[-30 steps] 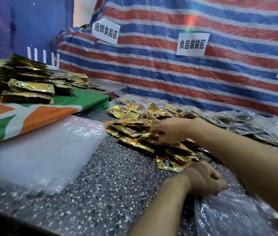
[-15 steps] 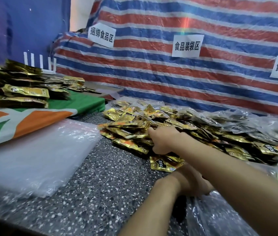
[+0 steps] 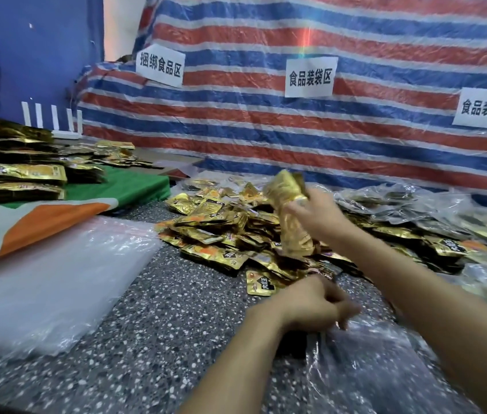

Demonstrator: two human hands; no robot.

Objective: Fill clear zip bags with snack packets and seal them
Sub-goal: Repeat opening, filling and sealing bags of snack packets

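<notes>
A loose heap of gold snack packets (image 3: 221, 231) lies on the speckled counter (image 3: 152, 339). My right hand (image 3: 315, 215) is raised above the heap and grips a bunch of gold packets (image 3: 291, 210), held upright. Lower down, my left hand (image 3: 311, 303) holds the edge of a clear zip bag (image 3: 364, 363) that lies crumpled on the counter at the lower right.
A stack of flat clear bags (image 3: 48, 279) lies at the left. Behind it, bundled gold packets (image 3: 21, 171) sit on an orange, white and green cloth (image 3: 122, 186). Filled clear bags (image 3: 433, 216) pile up at the right. A striped tarp (image 3: 296, 130) with paper labels closes the back.
My right hand has lifted off the heap with a bunch of packets in its grip. The left hand stays on the clear bag.
</notes>
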